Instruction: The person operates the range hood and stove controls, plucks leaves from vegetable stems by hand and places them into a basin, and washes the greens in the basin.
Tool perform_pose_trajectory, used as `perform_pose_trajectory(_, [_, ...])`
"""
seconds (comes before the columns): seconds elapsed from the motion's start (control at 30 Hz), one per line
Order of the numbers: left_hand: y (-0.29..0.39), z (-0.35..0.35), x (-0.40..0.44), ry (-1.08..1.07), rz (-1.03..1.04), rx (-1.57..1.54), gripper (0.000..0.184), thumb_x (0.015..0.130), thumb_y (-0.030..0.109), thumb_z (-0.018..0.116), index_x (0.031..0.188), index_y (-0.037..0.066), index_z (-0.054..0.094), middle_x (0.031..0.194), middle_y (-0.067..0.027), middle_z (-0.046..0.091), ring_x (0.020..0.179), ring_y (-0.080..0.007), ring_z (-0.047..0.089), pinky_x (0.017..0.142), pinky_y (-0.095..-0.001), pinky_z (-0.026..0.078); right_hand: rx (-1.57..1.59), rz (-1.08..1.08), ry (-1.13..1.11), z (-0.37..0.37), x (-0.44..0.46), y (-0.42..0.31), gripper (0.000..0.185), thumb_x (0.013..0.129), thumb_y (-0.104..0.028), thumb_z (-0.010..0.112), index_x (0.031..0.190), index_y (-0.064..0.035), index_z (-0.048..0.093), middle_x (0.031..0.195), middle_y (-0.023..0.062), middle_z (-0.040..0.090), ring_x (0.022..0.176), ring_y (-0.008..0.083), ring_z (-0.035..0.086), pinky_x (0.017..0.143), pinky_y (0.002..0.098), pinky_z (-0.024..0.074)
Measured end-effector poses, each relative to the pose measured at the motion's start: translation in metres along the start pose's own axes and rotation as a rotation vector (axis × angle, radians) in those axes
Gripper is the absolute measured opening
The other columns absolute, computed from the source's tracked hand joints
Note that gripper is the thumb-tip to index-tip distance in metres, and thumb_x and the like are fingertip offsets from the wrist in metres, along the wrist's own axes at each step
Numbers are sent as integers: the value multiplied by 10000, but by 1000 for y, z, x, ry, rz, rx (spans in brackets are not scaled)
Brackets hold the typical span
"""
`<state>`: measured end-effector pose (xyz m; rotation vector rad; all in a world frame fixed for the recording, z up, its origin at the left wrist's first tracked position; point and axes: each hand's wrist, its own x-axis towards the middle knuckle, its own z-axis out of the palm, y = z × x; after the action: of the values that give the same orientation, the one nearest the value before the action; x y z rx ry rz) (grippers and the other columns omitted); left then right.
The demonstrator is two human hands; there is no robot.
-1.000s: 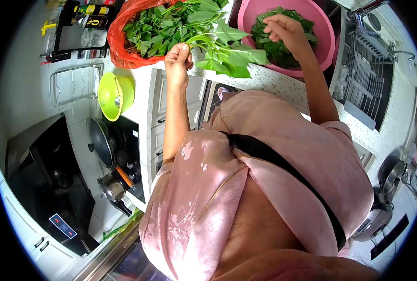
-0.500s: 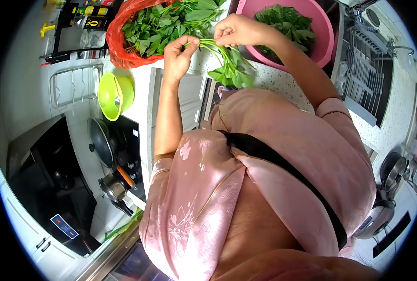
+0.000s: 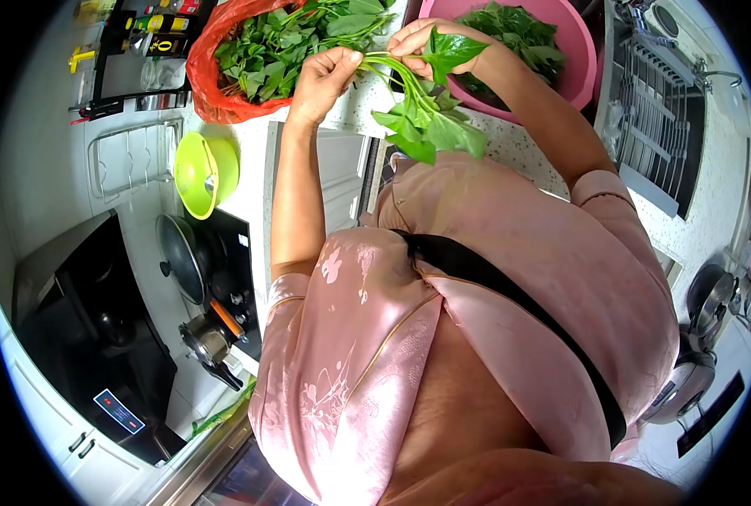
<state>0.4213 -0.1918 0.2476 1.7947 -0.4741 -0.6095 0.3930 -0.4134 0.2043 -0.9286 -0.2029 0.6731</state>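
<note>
Left hand (image 3: 319,86) pinches leafy stems (image 3: 427,118); right hand (image 3: 413,36), part leaf-hidden, pinches alongside; probably light, bendy, leaves easily bruised; best held by stalks.

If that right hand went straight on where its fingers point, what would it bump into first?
Most likely the left hand, with the leafy stems pinched at its fingertips, just ahead of the right hand. Depth is unclear in this single view, so it might pass above or below.
</note>
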Motion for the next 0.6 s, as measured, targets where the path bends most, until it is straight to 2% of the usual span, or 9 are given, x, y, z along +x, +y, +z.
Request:
perform_pose_trajectory(0.1, [0,1,0,-38,-4,-67,190,883,223,563,783,62,570,535,86,378,465,-17,278,434,-187,208,-65,24,48,-4,-2,-2,158,821,-153,557,807,3,576,528,22,493,430,94,427,421,219,320])
perform_pose_trajectory(0.13, [3,1,-2,-41,-24,-61,181,866,223,588,796,56,595,557,87,423,470,-10,306,433,-176,233,-64,24,46,-6,-2,-2,158,821,-153,557,807,3,576,528,22,493,430,94,427,421,219,320])
perform_pose_trajectory(0.17, [5,2,-3,-43,-44,-55,176,849,222,614,809,50,619,579,88,468,475,-3,334,432,-166,258,-93,-7,22,-8,-1,-1,159,818,-153,559,820,4,584,536,24,502,442,95,443,431,217,338])
perform_pose_trajectory(0.33, [0,-1,-1,26,-130,-141,160,830,211,627,790,57,630,542,88,439,447,-5,307,411,-173,225,-196,-18,-9,-10,4,3,172,810,-151,562,861,8,601,589,29,551,493,96,506,483,205,406])
perform_pose_trajectory(0.43, [-1,-3,-1,71,-160,-168,153,823,201,626,763,60,634,509,90,406,425,-8,275,397,-181,199,-523,-328,274,-10,11,16,145,795,-124,604,869,1,613,674,52,606,609,79,564,558,195,431])
perform_pose_trajectory(0.47, [-1,-3,-3,107,-170,-165,155,821,196,623,747,61,635,493,91,388,415,-9,259,391,-185,186,-841,-536,400,-11,10,14,125,790,-107,617,865,-6,620,709,51,624,637,72,567,579,199,441])
perform_pose_trajectory(0.5, [-1,-3,-4,112,-169,-166,155,821,196,623,747,61,635,493,91,388,415,-9,259,391,-185,186,-843,-537,395,-9,4,9,125,790,-107,617,865,-6,620,709,51,624,637,72,567,579,199,441])
perform_pose_trajectory(0.57, [-3,-4,-6,201,-158,-139,166,825,189,613,727,58,633,481,90,374,410,-12,249,387,-188,181,-787,-380,385,-7,-12,-3,137,785,-124,629,862,-11,635,737,50,634,653,86,573,604,229,459])
perform_pose_trajectory(0.6, [-4,-5,-6,204,-155,-139,166,825,189,613,727,58,633,481,90,374,410,-12,249,387,-188,181,-768,-413,294,-2,-20,-7,147,785,-144,632,845,-10,640,718,50,632,652,90,575,591,238,454])
